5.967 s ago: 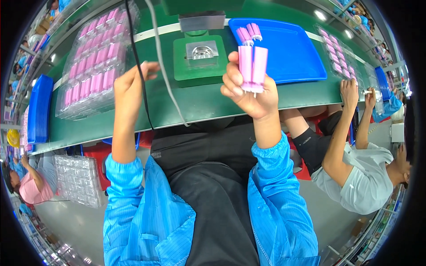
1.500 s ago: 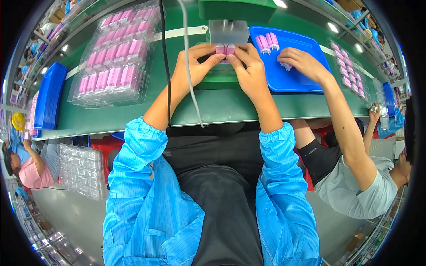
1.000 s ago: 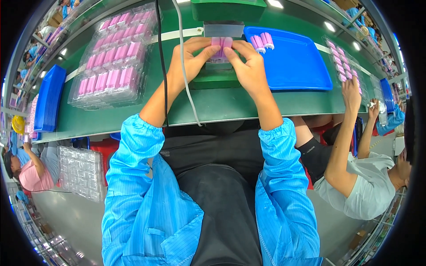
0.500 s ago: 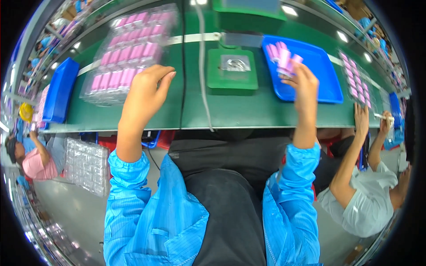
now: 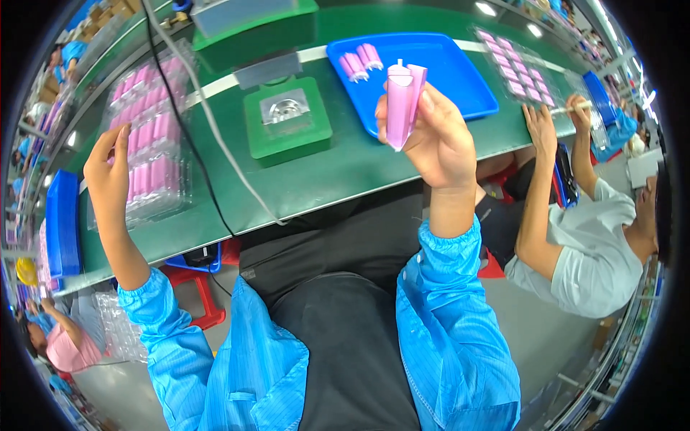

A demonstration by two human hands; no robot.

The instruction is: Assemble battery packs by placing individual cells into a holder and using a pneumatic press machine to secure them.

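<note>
Pink-wrapped cylindrical cells (image 5: 400, 108), at least two side by side, stand nearly upright in the right hand (image 5: 440, 140), its thumb and fingers clamped on them in front of the near edge of the blue tray (image 5: 460, 82). A small white tab shows at their top; these cells are not yet set down. Inside that tray, toward its left side, lie two small groups of pink cells with white ends (image 5: 361, 61), seemingly the finished share so far. Just left of it, on the green tabletop (image 5: 223, 133), the green fixture block (image 5: 291, 133) shows its metal nest (image 5: 286, 108). Farther left, the clear plastic tray stack (image 5: 147, 210) holds many pink cells, so by appearance much remains. Well apart from the right hand, the left hand (image 5: 108, 165) hovers there, fingers loosely bent with nothing visible in them; whether it touches the stack I cannot tell.
</note>
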